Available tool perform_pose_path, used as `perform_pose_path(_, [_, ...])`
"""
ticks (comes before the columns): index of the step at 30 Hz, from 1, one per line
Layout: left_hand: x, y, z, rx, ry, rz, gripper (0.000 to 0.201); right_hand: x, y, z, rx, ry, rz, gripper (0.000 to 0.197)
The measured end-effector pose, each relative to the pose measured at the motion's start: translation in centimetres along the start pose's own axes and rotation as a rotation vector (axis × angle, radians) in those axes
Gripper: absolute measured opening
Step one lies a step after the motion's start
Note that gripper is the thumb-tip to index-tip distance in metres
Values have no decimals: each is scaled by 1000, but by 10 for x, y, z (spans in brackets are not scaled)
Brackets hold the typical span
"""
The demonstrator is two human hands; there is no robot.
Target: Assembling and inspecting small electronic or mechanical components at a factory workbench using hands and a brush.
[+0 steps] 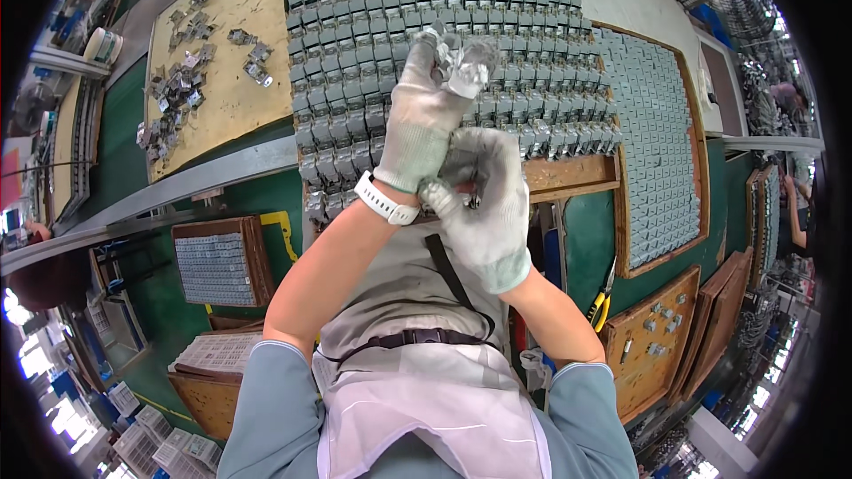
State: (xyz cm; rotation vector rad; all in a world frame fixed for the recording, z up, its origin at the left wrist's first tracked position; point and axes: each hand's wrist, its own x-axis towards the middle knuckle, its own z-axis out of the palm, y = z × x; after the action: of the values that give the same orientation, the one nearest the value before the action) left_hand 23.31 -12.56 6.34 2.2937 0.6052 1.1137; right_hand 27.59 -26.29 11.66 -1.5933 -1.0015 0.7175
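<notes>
My left hand (424, 115), in a white glove with greyed fingertips, reaches over rows of small grey metal-and-plastic parts (355, 62). Its fingers are bent together, and whatever they hold is too blurred to name. A white watch band (385, 200) circles that wrist. Close beside it, my right hand (486, 204), gloved as well, is curled with the thumb near the left wrist. Its fingertips are turned inward, so I cannot make out what is in them. The rows of parts lie under and beyond both hands, on a wooden-edged tray (568, 174).
To the right stands a wooden tray of light grey parts (652, 133). Loose metal pieces (182, 80) are scattered on a yellowish board (240, 0) at left. Yellow-handled pliers (602, 302) hang near a wooden board (648, 346) at lower right. Another filled tray (217, 266) sits at left.
</notes>
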Motion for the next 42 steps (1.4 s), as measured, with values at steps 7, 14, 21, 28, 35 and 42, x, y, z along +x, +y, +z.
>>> perform_pose_path(7, [19,22,-9,-872,221,-510,61,6,8,6,93,12,-152,42])
perform_pose_path(14, [24,25,-21,-1078,-8,-550,55,-8,-11,3,-58,-196,-244,27])
perform_pose_path(21, [4,35,-38,-1164,-336,-652,65,56,-34,-67,-925,6,-897,50])
perform_pose_path(28, [8,49,-40,-161,-141,-202,83,60,-37,-60,-1359,-448,-347,14])
perform_pose_path(35, [19,52,-56,84,-136,461,74,48,-36,-61,-1130,-554,-158,30])
perform_pose_path(42, [22,39,-57,-454,-144,-351,76,51,-58,-98,-715,-130,-304,53])
